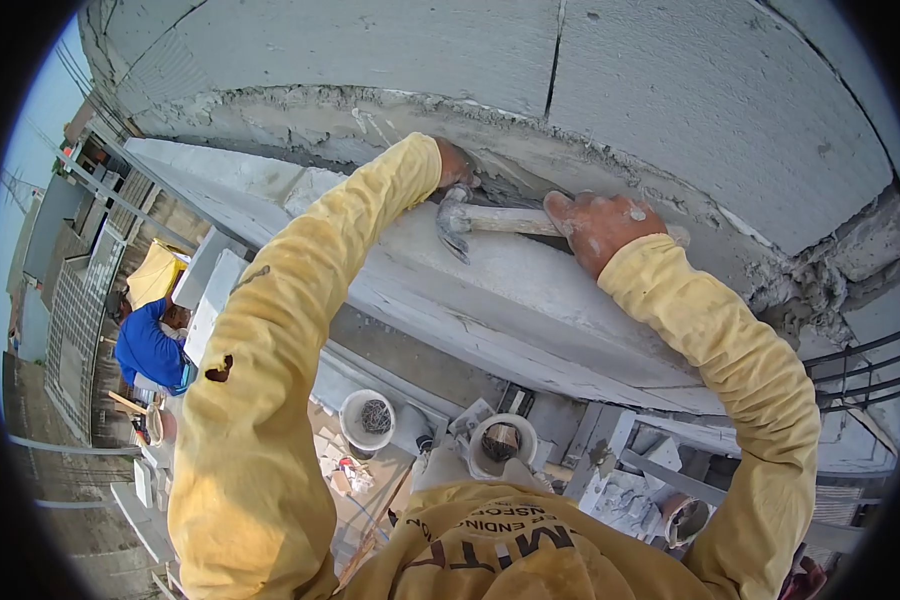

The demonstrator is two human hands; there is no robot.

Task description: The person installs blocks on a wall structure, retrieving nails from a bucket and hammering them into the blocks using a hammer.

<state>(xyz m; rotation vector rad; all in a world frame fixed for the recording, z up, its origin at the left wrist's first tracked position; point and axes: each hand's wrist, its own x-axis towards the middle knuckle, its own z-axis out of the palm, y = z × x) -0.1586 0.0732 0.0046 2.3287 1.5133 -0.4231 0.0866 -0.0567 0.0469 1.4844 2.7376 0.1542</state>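
My right hand (615, 228) is wrapped round the wooden handle of a claw hammer (515, 220). The hammer's metal head points left, over a pale block ledge (410, 255). Close to that head, my left hand (457, 165) reaches to the mortar joint (320, 118) at the foot of the block wall (670, 90). Its fingers are bent in and partly hidden, and whatever they may hold does not show. Grey mortar smears my right hand.
Below the ledge stand a white bucket of dark bits (375, 418) and another bucket (503, 443). A co-worker in a blue top (145, 345) bends down at the left. Thin dark bars (860, 375) stick out at the right.
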